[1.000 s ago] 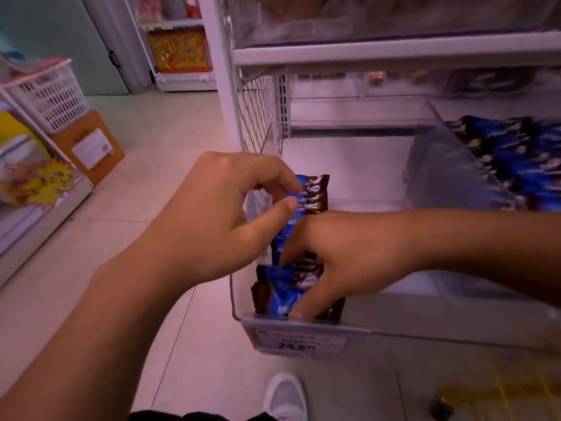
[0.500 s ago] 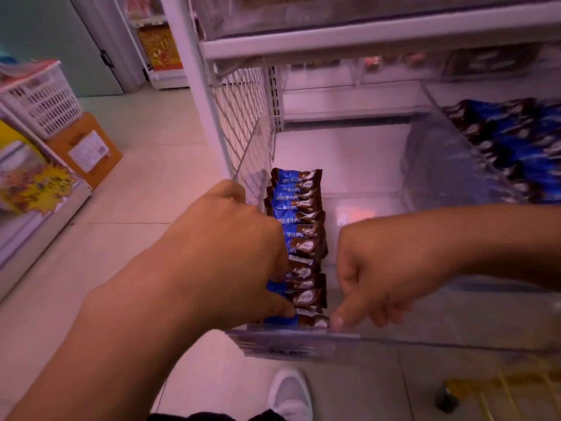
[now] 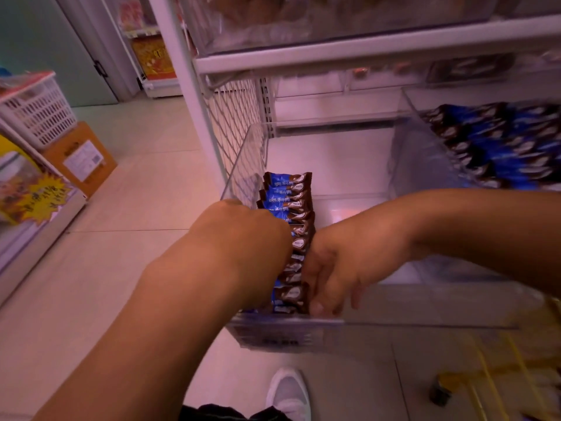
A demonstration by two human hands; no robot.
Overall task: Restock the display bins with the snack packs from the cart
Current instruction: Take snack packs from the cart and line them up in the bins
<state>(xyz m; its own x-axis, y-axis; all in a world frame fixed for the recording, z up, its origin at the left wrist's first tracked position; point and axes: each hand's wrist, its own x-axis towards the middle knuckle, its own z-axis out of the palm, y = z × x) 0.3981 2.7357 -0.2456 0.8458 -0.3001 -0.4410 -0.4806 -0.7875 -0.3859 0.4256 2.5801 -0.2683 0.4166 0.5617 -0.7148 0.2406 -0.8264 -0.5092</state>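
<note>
White basket [image 3: 36,112]: seen at far left on a low shelf, contents not legible
Cardboard box [image 3: 79,158]: set on the floor just beside that shelf
Clear bin [image 3: 425,322]: a row of blue-and-brown snack packs [image 3: 290,202] is stood on edge along its left wall; the rest of its bottom is bare
Left hand [image 3: 243,247]: curled over the near part of the row, packs gripped from the left
Right hand [image 3: 343,265]: fingers curled down against the right side of the row, pinching it at the bin's front wall
Neighbouring bin [image 3: 431,153]: filled with like packs (blurred)
Floor [image 3: 145,189]: pale tiles, open aisle to the left
Yellow cart [image 3: 491,378]: low at right, blurred
</note>
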